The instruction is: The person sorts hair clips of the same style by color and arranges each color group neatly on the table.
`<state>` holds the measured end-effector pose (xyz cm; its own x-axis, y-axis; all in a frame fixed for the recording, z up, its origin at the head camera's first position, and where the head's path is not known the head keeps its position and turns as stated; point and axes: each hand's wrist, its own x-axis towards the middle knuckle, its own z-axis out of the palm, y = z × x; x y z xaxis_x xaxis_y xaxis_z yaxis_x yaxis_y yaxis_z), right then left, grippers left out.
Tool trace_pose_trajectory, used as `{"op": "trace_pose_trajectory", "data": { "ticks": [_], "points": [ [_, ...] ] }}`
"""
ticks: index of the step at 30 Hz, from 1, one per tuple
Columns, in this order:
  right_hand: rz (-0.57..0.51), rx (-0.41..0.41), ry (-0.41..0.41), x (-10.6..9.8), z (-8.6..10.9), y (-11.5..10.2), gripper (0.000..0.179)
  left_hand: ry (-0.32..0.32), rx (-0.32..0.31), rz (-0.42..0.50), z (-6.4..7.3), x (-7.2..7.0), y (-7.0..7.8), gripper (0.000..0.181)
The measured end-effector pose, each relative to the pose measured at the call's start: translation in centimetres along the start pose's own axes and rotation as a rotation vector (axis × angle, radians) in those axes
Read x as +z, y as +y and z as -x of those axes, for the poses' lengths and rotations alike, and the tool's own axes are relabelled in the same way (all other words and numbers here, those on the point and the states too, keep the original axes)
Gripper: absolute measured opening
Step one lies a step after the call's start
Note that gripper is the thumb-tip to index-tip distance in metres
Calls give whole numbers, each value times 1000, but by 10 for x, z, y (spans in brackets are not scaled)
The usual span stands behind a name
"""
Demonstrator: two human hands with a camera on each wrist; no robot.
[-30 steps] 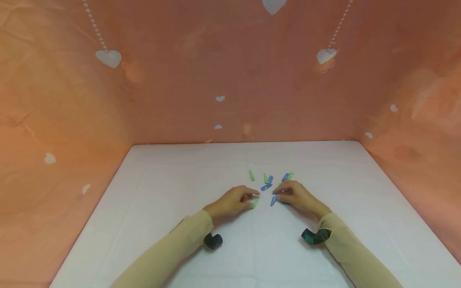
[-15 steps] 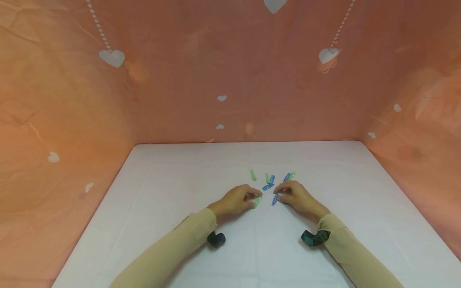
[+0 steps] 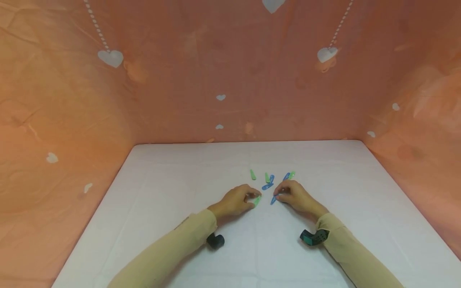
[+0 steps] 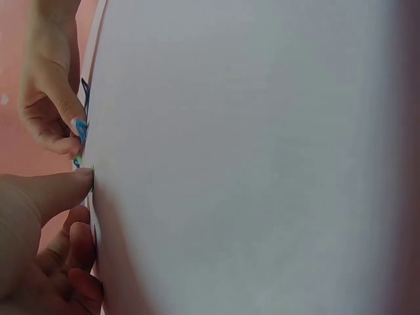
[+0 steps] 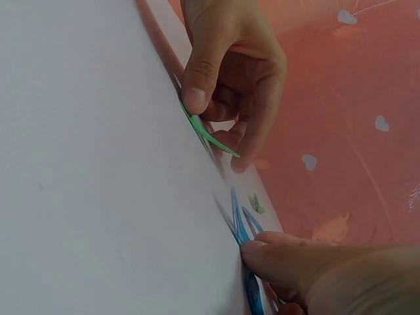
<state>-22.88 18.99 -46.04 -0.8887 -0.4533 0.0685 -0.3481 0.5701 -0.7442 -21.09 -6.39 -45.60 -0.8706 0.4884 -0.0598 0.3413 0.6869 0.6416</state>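
My left hand (image 3: 235,201) pinches a green snap hair clip (image 5: 200,130) between thumb and fingers, just over the white table. Opposite it, my right hand (image 3: 299,198) holds a blue snap hair clip (image 3: 273,200) by its upper end. In the right wrist view this blue clip (image 5: 237,213) shows its prongs rising past the thumb, and part of it is hidden by the fingers. A small gap separates the two held clips. Beyond the hands lie a blue clip (image 3: 267,187) and a green clip (image 3: 267,177) with another blue clip (image 3: 271,178) beside it.
Farther left on the white table (image 3: 180,168) rests one green clip (image 3: 253,175). Behind the right hand are a blue clip (image 3: 286,176) and a green clip (image 3: 292,175), close together. Orange cloth (image 3: 173,100) with white hearts walls the table's back and sides.
Both hands stay nearly in place, with their clips still held. The right fingers now cover a little more of the blue clip's upper end. The loose clips have not moved.
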Motion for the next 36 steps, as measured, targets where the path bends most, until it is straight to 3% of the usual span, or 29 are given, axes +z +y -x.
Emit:
{"op": "trace_pose_trajectory", "data": {
  "ticks": [10,20,30,36],
  "points": [
    [15,21,3,2,0,0,10,1,76,9,0,6,2,36],
    [46,-14,7,1,2,0,10,3,80,-50,2,6,7,27],
    [55,-54,31,3,3,-3,8,-51,104,-183,4,4,13,24],
    [50,-37,29,3,7,-5,9,-58,100,-177,4,4,13,23]
  ]
}}
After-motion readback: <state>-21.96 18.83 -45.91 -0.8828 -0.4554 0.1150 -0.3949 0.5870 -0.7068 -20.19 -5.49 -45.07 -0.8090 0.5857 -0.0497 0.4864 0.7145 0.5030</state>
